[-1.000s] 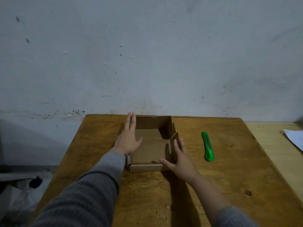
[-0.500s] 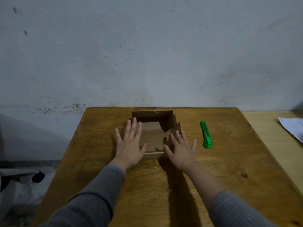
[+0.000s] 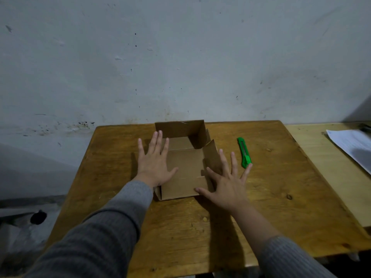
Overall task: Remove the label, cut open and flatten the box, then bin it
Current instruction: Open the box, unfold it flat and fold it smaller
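A brown cardboard box (image 3: 185,167) lies partly opened out on the wooden table (image 3: 281,187). Its near panels lie flat; the far wall and the far right corner still stand up. My left hand (image 3: 154,163) lies flat, fingers spread, on the box's left panel. My right hand (image 3: 226,181) presses palm down with fingers apart on the box's right flap, which is still tilted up. A green utility knife (image 3: 244,152) lies on the table just right of my right hand, its near end close to my little finger.
A grey wall rises right behind the table. A lighter wooden surface (image 3: 321,157) adjoins on the right and carries white paper (image 3: 353,145). Dark floor and clutter lie below the table's left edge.
Both hands went from the box's upright side walls to lying flat with spread fingers, pressing the left and near panels down. The box has sunk lower. The knife has not moved.
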Available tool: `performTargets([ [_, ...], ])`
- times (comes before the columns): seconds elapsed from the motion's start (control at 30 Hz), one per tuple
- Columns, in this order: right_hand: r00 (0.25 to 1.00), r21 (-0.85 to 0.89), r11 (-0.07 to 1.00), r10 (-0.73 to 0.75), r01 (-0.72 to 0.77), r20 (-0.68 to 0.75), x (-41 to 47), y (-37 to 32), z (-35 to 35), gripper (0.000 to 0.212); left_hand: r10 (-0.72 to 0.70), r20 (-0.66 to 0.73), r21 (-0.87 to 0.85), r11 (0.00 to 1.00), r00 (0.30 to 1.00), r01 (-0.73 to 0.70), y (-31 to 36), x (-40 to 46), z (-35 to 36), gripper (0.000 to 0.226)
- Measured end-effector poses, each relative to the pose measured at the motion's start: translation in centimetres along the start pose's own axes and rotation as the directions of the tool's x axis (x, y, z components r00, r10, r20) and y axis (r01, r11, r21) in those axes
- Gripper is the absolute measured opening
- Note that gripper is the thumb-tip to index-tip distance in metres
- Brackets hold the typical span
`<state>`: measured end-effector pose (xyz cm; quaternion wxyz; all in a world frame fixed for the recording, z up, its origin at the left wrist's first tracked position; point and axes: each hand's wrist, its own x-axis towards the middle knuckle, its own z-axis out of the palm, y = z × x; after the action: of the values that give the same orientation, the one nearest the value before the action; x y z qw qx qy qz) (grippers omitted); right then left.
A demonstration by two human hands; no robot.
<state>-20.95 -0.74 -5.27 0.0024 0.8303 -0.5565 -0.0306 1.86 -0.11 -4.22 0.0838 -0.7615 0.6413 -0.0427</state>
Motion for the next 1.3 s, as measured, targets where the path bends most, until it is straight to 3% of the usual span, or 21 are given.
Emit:
performTargets([
  [0.23,0.996,0.156,0.985,0.059,-0.068,0.062,-1.2,0.8,0.4,0.083,0.020,-0.001,0.029,0.999,1.000,-0.020,0.4,-1.9,1.4,0.099],
  [0.43,0.989,0.029,0.990,0.134,-0.136,0.059,-1.8,1.2,0.9,0.091,0.024,-0.005,0.035,0.999,1.000,-0.024,-0.3,-1.9,1.7,0.102],
  [0.63,0.985,-0.090,0.989,-0.107,0.120,0.136,-0.5,1.1,1.1,0.084,-0.007,-0.016,0.048,0.999,1.000,0.008,0.1,0.0,0.7,0.100],
  [0.73,0.962,-0.138,0.972,-0.156,0.190,0.226,0.6,1.2,0.8,0.078,-0.034,-0.008,0.125,0.992,0.999,0.035,0.0,1.4,0.4,0.099],
  [0.87,0.949,-0.012,0.990,-0.132,0.142,0.286,1.5,1.3,1.5,0.078,-0.060,-0.007,0.182,0.981,0.998,0.060,-0.4,2.6,0.9,0.101],
  [1.1,0.977,0.122,0.990,-0.096,0.074,0.192,1.4,0.9,2.4,0.076,-0.109,-0.038,0.133,0.985,0.993,0.114,-0.4,4.0,1.4,0.093],
  [1.3,0.980,0.248,0.965,-0.123,0.081,0.160,2.5,0.1,1.1,0.054,-0.090,-0.060,0.047,0.995,0.994,0.093,0.9,1.9,0.9,0.079],
])
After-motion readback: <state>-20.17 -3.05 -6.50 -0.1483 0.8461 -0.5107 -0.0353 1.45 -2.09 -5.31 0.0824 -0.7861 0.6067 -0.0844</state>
